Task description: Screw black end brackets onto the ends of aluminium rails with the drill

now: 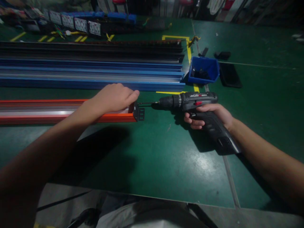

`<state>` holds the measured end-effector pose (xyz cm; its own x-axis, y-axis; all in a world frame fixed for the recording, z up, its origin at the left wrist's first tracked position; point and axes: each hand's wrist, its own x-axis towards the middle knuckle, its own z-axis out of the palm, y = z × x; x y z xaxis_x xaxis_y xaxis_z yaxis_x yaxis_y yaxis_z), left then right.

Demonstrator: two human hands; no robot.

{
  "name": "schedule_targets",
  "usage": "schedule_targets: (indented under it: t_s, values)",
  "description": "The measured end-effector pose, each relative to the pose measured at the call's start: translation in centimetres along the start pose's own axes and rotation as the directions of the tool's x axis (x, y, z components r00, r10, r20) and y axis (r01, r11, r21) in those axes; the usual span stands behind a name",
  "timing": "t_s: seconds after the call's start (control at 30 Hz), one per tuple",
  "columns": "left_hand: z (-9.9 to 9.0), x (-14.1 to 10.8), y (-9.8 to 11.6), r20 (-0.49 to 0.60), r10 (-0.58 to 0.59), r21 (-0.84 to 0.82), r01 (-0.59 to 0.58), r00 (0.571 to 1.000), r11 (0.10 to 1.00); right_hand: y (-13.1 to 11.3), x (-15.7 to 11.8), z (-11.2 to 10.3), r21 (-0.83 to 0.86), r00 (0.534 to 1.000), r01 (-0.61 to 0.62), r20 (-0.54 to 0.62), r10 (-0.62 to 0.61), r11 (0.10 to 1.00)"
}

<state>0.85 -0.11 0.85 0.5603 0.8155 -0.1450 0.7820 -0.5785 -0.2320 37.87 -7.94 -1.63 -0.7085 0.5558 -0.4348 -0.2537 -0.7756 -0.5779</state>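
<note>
My right hand is wrapped round the grip of a black cordless drill, which points left. The long thin bit reaches to a black end bracket with slots. That bracket sits at the right end of an orange metal profile, which lies along the green table. Over this end of the profile my left hand is closed, thumb towards the bracket. Its other fingers reach down inside the profile and are mostly hidden. Whether the bit touches a screw cannot be made out.
Behind lie several blue profiles and black profiles. A blue bin with small dark parts stands beyond the drill, beside a dark flat object. White-faced socket units lie at the back left. The table's front edge runs nearest me.
</note>
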Motion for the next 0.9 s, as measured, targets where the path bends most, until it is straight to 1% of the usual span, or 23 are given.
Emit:
schedule_targets:
  t_s: [0.17, 0.23, 0.37, 0.5, 0.6, 0.77, 0.9]
  values:
    - [0.39, 0.18, -0.30, 0.003, -0.025, -0.028, 0.025, 1.000, 0.999, 0.03, 0.05, 0.06, -0.007, 1.000, 0.001, 0.003, -0.001, 1.000]
    - [0.46, 0.20, -0.37, 0.008, -0.014, -0.033, 0.014, 1.000, 0.999, 0.05, 0.07, 0.00, -0.011, 1.000, 0.008, 0.002, -0.008, 1.000]
    - [0.43, 0.13, -0.40, -0.017, 0.018, -0.025, -0.019, 1.000, 1.000, 0.02, 0.11, -0.02, -0.017, 1.000, 0.013, -0.009, -0.014, 1.000]
    - [0.25, 0.02, -0.30, -0.029, 0.019, -0.037, -0.020, 0.999, 0.999, -0.03, 0.09, 0.00, -0.018, 1.000, 0.010, -0.006, -0.010, 1.000]
    - [0.18, -0.03, -0.26, -0.030, 0.014, -0.054, -0.016, 0.999, 0.998, -0.05, 0.10, -0.10, -0.001, 1.000, 0.010, 0.010, -0.010, 1.000]
    - [0.41, 0.10, -0.53, -0.023, 0.034, -0.014, -0.034, 0.999, 0.999, -0.01, 0.17, -0.39, 0.056, 0.998, 0.005, 0.068, -0.009, 0.998]
    - [0.79, 0.25, -0.79, -0.013, 0.033, -0.020, -0.034, 0.999, 0.999, 0.04, 0.15, -0.36, 0.066, 0.998, 0.000, 0.056, -0.003, 0.998]
